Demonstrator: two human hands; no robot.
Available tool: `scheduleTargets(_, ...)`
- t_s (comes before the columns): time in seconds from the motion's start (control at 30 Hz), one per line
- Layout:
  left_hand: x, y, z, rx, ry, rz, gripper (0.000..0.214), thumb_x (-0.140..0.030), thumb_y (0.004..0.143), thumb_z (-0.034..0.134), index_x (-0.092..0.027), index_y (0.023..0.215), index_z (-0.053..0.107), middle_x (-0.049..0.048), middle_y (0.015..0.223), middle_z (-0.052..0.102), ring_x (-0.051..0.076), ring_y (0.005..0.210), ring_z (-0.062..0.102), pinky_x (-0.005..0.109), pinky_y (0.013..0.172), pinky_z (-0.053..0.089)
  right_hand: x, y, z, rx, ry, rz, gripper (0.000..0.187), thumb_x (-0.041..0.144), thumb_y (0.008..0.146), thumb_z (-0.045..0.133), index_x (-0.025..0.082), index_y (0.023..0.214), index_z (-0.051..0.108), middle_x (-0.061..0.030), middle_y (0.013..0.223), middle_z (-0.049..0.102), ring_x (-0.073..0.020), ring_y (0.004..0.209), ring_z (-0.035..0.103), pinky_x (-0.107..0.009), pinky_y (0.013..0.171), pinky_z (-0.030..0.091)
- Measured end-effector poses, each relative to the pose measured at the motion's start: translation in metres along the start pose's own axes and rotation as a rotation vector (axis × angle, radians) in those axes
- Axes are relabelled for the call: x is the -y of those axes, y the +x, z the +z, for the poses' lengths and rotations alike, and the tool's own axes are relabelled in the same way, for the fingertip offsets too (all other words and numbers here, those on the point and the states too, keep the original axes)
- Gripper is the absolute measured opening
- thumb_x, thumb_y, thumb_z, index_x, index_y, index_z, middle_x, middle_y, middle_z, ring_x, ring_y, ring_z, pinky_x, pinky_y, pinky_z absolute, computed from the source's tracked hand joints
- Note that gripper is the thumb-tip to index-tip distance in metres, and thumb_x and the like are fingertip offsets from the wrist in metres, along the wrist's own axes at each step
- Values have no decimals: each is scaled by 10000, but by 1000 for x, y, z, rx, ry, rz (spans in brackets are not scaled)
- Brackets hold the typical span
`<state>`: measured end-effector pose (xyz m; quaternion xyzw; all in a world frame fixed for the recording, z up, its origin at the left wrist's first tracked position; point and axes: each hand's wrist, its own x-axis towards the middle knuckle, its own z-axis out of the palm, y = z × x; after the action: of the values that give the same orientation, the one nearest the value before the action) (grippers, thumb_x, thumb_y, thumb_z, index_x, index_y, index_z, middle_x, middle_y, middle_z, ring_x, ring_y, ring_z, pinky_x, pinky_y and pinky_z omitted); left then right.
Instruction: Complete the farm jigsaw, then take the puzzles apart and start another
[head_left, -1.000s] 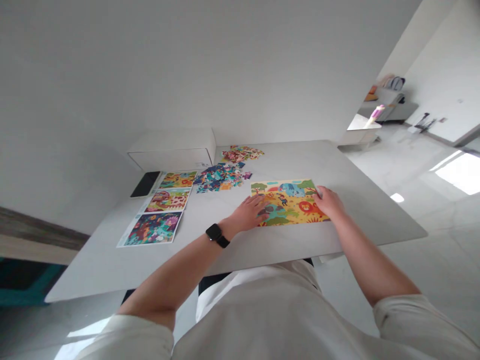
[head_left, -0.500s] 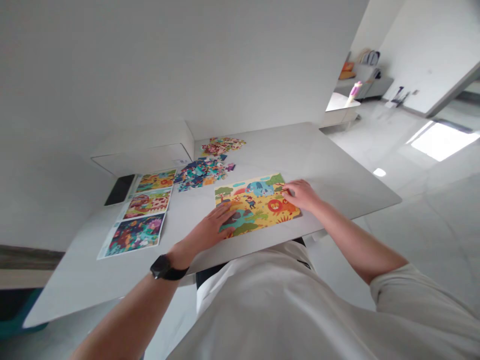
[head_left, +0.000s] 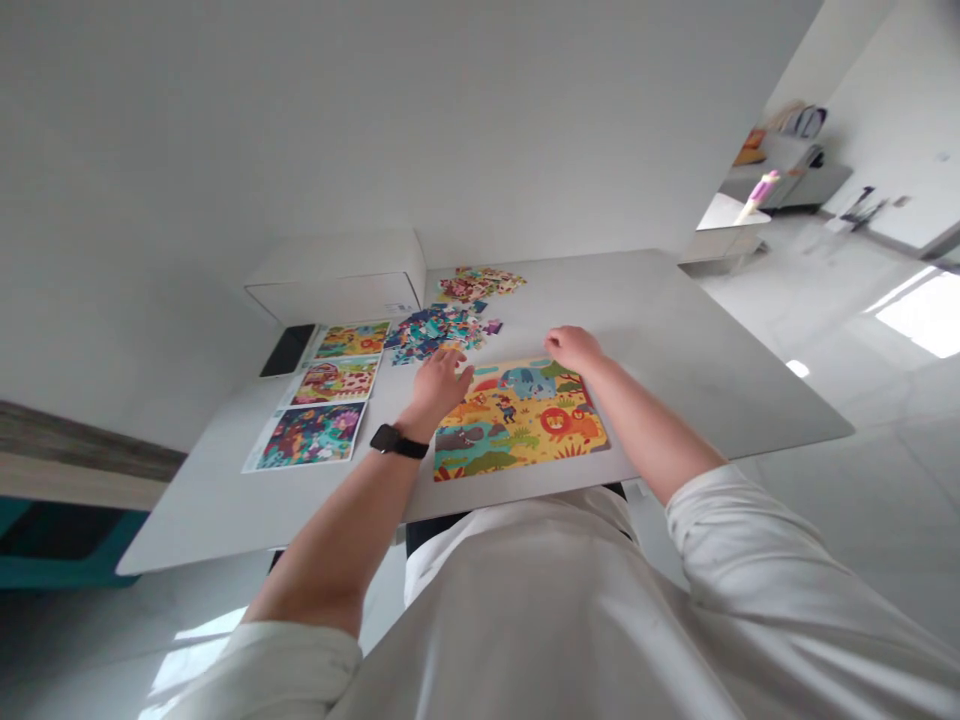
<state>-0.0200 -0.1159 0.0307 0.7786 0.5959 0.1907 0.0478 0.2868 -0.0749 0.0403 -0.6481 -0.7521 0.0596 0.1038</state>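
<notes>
Seemingly squaring the animal puzzle (head_left: 521,425), left grip (head_left: 441,382) apart, right grip (head_left: 574,348) curled (contents unclear), I should nudge its far edge.

I am in what looks like a home: beyond my right hand (head_left: 576,348), a grey sofa (head_left: 826,186) with orange cushions (head_left: 750,157) sits across a glossy pale floor (head_left: 795,315).
</notes>
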Motion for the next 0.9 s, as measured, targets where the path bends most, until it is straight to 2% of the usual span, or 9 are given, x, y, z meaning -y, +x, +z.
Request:
scheduleTargets(0.1, -7, 20, 17, 18, 70, -39, 287, -384, 1022, 537, -173, 1135, 694, 168, 1249, 718, 327, 1205, 656, 454, 1067, 511, 12, 2, 17, -75, -33, -13, 356, 367, 1090, 496, 209, 1084, 815, -138, 1140, 780, -253, 1018, 690, -333, 854, 472)
scheduleTargets(0.3, -5, 24, 34, 2, 79, 1, 347, -433, 1070, 473, -175, 1147, 693, 183, 1265, 709, 352, 1250, 627, 473, 1086, 474, 14, -1, 34, -125, -33, -63, 347, 356, 1077, 488, 226, 1027, 806, -106, 1063, 768, -235, 964, 657, -326, 802, 447)
scheduleTargets(0.5, 0, 31, 35, 16, 81, 23, 374, -407, 1083, 436, -170, 1114, 722, 180, 1193, 736, 337, 1187, 658, 459, 1065, 487, 15, 6, 36, -114, 4, -39, 381, 421, 1073, 515, 219, 918, 798, -98, 1003, 724, -223, 884, 617, -323, 742, 410)
scheduleTargets(0.7, -6, 31, 31, 2, 88, 25, 404, -413, 1094, 413, -172, 1052, 735, 181, 1171, 740, 327, 1197, 651, 434, 1066, 489, 18, 6, 37, -137, 59, -42, 420, 464, 1062, 529, 208, 836, 774, -91, 1019, 684, -207, 843, 599, -319, 709, 387)
scheduleTargets(0.8, -12, 27, 25, 1, 61, -52, 407, -452, 1100, 416, -172, 1114, 712, 175, 1150, 752, 317, 1121, 682, 406, 964, 517, 18, 3, 35, -145, 85, -87, 437, 488, 1068, 511, 209, 834, 751, -83, 1004, 698, -201, 835, 596, -315, 701, 371)
scheduleTargets(0.9, -15, 25, 20, 81, 45, -131, 443, -536, 1100, 417, -202, 1143, 705, 146, 1064, 778, 299, 967, 717, 373, 827, 510, 18, 2, 32, -107, 102, -123, 460, 532, 1071, 490, 224, 840, 742, -60, 894, 718, -197, 786, 579, -310, 667, 329)
